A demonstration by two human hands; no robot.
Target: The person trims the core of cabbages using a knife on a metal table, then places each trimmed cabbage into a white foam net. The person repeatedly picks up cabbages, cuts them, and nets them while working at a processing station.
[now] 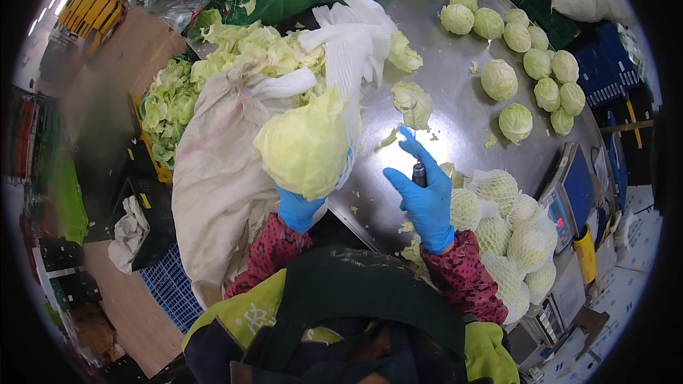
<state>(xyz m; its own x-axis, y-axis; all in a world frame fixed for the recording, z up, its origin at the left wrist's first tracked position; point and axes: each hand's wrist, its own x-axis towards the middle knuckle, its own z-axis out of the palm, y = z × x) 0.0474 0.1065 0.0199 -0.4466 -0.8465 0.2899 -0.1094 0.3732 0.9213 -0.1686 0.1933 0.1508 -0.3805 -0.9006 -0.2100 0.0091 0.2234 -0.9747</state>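
Observation:
My left hand (300,210), in a blue glove, holds a large pale green cabbage (305,144) from below, over the near left part of the steel table (368,202). White foam netting (347,64) lies just behind and beside that cabbage. To its right my right hand (427,192), also gloved in blue, grips the dark handle of a tool (419,175) against the palm, with index finger and thumb spread; the tool's blade cannot be made out. A loose cabbage leaf (413,105) lies beyond this hand. Net-wrapped cabbages (493,232) are piled to its right.
Several small bare cabbages (516,37) stand at the back right. Trimmed leaves (256,50) are heaped behind a tied cloth sack (213,170) on the left. Green mesh bags (299,0) lie at the back. A scale (568,192) with a lit display stands at the right edge.

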